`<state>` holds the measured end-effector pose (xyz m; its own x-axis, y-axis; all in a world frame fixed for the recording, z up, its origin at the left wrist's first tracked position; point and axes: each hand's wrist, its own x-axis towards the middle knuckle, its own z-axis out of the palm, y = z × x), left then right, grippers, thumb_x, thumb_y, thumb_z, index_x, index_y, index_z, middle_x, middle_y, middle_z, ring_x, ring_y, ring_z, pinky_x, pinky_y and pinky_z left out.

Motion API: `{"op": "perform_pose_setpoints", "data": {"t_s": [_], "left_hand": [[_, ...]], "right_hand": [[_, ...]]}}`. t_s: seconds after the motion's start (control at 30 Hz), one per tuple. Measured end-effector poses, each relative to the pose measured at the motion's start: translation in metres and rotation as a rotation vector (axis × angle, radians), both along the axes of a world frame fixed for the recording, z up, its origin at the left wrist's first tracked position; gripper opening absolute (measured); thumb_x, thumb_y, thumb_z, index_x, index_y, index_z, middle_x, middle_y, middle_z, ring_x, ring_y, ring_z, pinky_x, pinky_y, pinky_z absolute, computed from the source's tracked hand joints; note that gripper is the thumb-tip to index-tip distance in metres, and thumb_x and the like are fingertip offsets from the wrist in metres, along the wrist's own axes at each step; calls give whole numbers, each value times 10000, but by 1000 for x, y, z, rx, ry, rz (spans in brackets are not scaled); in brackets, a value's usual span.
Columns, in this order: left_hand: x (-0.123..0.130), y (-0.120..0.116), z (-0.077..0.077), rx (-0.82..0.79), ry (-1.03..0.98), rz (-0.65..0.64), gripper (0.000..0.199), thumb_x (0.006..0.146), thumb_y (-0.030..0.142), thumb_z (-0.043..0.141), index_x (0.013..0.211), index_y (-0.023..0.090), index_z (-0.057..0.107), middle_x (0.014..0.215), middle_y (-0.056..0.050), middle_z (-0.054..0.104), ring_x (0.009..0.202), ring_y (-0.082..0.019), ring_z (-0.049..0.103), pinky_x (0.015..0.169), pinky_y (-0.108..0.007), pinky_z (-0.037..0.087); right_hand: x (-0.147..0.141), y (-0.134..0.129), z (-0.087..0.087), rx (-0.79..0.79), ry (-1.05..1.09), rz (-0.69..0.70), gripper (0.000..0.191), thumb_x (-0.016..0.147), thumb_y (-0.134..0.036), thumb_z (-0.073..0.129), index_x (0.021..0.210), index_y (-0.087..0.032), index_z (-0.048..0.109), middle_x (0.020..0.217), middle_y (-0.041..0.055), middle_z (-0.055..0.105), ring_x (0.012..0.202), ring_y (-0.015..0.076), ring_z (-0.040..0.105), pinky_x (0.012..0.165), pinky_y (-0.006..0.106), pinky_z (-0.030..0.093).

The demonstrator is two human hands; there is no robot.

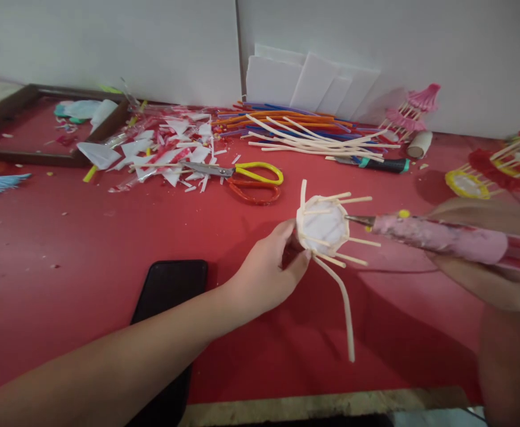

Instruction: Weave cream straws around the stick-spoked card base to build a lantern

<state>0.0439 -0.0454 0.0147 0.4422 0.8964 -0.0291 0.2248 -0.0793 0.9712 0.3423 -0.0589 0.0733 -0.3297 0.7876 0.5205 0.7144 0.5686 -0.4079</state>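
My left hand pinches the near left rim of a small round white piece. Short cream sticks stand out around its edge, and one long bent cream strip trails down towards the table's front. In my right hand is a pink-wrapped hot glue gun, gripped around its body. Its metal nozzle meets the right rim of the white piece, or comes very close; I cannot tell which. Behind the left hand lie scissors with yellow and red handles.
A black phone lies under my left forearm. Scraps, coloured sticks, cream sticks and a cutter spread along the back. White boards lean on the wall. Pink and red-yellow stick models stand right. A brown frame is left.
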Motion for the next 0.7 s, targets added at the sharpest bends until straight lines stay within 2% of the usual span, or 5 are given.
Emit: {"op": "perform_pose_setpoints", "data": {"t_s": [0.07, 0.13, 0.37, 0.5, 0.7], "left_hand": [[-1, 0, -1, 27, 25, -16, 287, 904, 254, 564, 1184, 189, 567, 1009, -97, 688, 1028, -267, 664, 854, -381, 529], [-1, 0, -2, 37, 41, -27, 267, 914, 250, 552, 1172, 187, 564, 1002, -95, 689, 1006, -263, 667, 848, -380, 528], [0, 0, -3, 76, 89, -58, 242, 920, 220, 543, 1160, 197, 562, 1153, -110, 686, 1062, -264, 660, 885, -378, 508], [1, -1, -5, 65, 72, -82, 258, 927, 206, 526, 1183, 194, 553, 1159, -110, 691, 1046, -254, 670, 877, -376, 518], [1, -1, -2, 88, 95, -73, 251, 911, 192, 540, 1161, 186, 559, 1142, -119, 697, 1084, -268, 660, 928, -400, 507]], "right_hand": [[-5, -3, 10, 43, -104, 150, 275, 674, -193, 736, 930, -275, 677, 798, 64, 716, 676, 227, 677, 546, 345, 537], [-12, -5, 16, 76, -184, 219, 235, 722, -186, 680, 945, -242, 634, 782, 68, 691, 660, 207, 664, 520, 326, 513], [-38, -3, 9, 1, -261, 233, 92, 775, -151, 599, 824, -219, 559, 801, 56, 628, 702, 174, 612, 590, 316, 473], [-47, -3, 4, -27, -282, 216, 86, 801, -155, 584, 770, -215, 531, 829, 59, 573, 715, 174, 560, 614, 334, 452], [-49, -3, 3, 11, -267, 211, 92, 765, -178, 619, 749, -207, 533, 816, 56, 545, 696, 183, 519, 608, 354, 432]]}}
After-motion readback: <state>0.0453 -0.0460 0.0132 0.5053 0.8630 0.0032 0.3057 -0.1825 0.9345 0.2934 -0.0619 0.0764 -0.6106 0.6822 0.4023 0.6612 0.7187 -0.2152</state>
